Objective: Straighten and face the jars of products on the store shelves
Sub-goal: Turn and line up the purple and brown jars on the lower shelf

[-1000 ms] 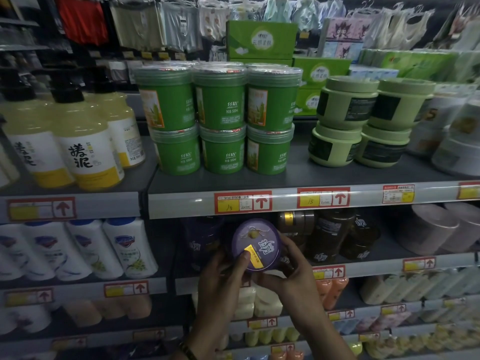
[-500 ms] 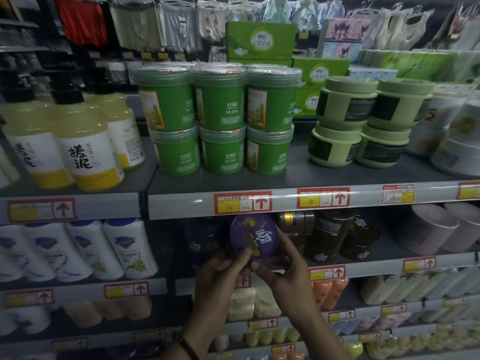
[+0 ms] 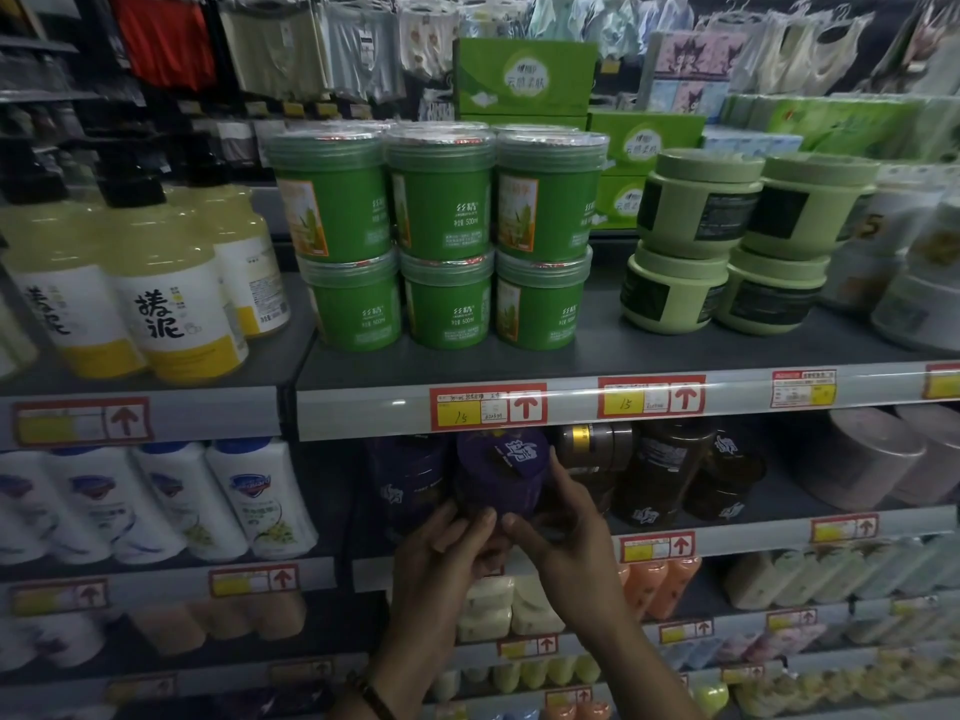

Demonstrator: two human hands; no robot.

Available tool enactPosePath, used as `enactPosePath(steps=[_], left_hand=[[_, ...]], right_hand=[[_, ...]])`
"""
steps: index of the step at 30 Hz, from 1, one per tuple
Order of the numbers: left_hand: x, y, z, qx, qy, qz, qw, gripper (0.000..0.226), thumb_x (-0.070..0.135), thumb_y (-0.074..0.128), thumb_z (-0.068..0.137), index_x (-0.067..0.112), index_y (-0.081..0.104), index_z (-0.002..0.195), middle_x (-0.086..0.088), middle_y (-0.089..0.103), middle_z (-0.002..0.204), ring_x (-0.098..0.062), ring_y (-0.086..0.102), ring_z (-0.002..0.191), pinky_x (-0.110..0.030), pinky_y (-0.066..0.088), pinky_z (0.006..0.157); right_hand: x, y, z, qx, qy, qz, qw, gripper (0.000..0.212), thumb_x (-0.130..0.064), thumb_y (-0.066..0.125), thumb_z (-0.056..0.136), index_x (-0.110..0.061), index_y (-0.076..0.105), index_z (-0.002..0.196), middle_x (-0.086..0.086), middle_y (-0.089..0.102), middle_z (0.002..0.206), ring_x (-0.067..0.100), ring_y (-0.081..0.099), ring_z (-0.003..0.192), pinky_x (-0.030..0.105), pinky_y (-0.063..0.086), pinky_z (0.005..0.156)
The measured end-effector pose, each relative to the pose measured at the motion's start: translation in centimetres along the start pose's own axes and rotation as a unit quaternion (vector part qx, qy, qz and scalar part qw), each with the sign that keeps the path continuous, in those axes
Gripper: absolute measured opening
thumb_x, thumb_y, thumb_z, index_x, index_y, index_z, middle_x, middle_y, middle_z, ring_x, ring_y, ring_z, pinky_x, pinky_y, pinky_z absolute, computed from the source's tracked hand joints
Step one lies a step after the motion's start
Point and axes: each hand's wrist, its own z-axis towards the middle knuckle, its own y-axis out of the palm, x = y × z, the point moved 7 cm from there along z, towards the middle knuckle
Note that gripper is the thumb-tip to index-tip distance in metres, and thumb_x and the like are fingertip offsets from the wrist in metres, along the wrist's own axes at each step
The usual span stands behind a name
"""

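Note:
A purple jar (image 3: pixel 501 472) with a white logo on its lid sits at the front of the second shelf, just under the shelf rail. My left hand (image 3: pixel 441 548) grips its lower left side. My right hand (image 3: pixel 563 527) grips its right side, fingers reaching up along the jar. Another purple jar (image 3: pixel 408 480) stands to its left in shadow. Dark brown jars (image 3: pixel 665 475) stand to the right. On the shelf above are stacked green jars (image 3: pixel 441 236) and pale green tubs (image 3: pixel 727 241).
Yellow pump bottles (image 3: pixel 156 283) fill the upper left shelf. White bottles (image 3: pixel 171 501) stand on the second shelf at left. Price tags (image 3: pixel 488 405) line the shelf rail. Soap bars (image 3: pixel 509 605) and orange bottles (image 3: pixel 654 579) lie below my hands. Clothes hang behind.
Both hands have tipped the purple jar from lid-facing-me toward upright and pushed it back under the shelf rail. My hands have slid lower on it.

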Motion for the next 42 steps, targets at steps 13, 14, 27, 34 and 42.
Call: enactPosePath(steps=[13,14,27,34,42], left_hand=[[-1.1,-0.3,1.2,-0.007,0.008,0.064,0.998,0.038,0.015,0.069,0.099,0.052,0.072,0.108,0.012,0.078,0.106,-0.021,0.073,0.109,-0.052,0.060,0.095],[-1.3,-0.4,1.0,0.002,0.009,0.059,0.998,0.038,0.015,0.068,0.100,0.051,0.069,0.110,0.014,0.077,0.105,-0.019,0.073,0.108,-0.048,0.062,0.092],[-1.7,0.8,-0.7,0.007,0.053,0.126,0.991,0.047,0.044,0.049,0.104,0.064,0.031,0.142,0.026,0.051,0.136,0.001,0.059,0.120,-0.041,0.058,0.098],[-1.9,0.8,0.1,0.008,0.046,0.168,0.985,0.045,0.064,0.048,0.096,0.076,0.025,0.134,0.011,0.048,0.147,-0.007,0.053,0.131,-0.032,0.050,0.104],[-2.2,1.0,0.3,-0.015,0.028,0.171,0.985,0.058,0.064,0.045,0.091,0.075,0.016,0.140,0.021,0.053,0.136,-0.005,0.055,0.127,-0.049,0.051,0.109]], right_hand=[[0.5,0.9,0.3,-0.023,0.016,-0.010,1.000,0.101,-0.028,0.089,0.077,-0.044,0.037,0.161,-0.002,0.060,0.151,0.019,0.068,0.125,0.044,0.061,0.101],[0.5,0.9,0.2,-0.021,0.020,-0.006,1.000,0.099,-0.027,0.088,0.077,-0.040,0.038,0.161,-0.004,0.062,0.148,0.018,0.068,0.126,0.043,0.060,0.102],[0.2,1.0,-1.7,0.011,-0.001,-0.049,0.999,0.083,-0.019,0.084,0.085,-0.036,0.045,0.156,-0.011,0.060,0.143,0.012,0.066,0.124,0.041,0.059,0.101],[0.5,1.5,-0.9,-0.013,0.013,-0.057,0.998,0.087,-0.019,0.079,0.086,-0.043,0.039,0.159,-0.005,0.060,0.147,0.015,0.064,0.130,0.042,0.059,0.103],[0.2,1.7,-0.6,-0.021,0.005,-0.047,0.999,0.086,-0.013,0.080,0.089,-0.038,0.038,0.161,-0.008,0.060,0.149,0.013,0.062,0.132,0.042,0.057,0.106]])
